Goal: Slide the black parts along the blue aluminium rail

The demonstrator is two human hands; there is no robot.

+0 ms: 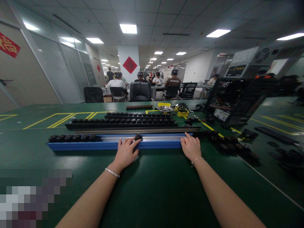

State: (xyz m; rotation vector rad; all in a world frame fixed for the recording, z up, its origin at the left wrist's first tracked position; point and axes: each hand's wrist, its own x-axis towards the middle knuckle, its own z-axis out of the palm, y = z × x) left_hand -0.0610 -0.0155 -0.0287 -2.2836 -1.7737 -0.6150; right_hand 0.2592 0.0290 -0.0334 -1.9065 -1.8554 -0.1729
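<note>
A long blue rail point(161, 144) with a bright metal channel lies across the green table. On its left part sits a row of black wheel-like pieces point(73, 138). One separate small black piece point(138, 137) stands near the rail's middle. My left hand point(125, 150) has its fingers spread over the rail, the index fingertip touching that piece and the thumb apart, lower down. At the right end, my right hand point(191, 146) grips the rail, fingers over its top and the index finger stretched toward the far edge.
Behind the rail lie a bare dark strip point(137, 129) and more strips of black pieces point(125, 121). A metal bowl point(165, 109) is farther back. To the right stand an opened computer case point(228, 104) and loose black parts point(234, 144). People sit at far desks.
</note>
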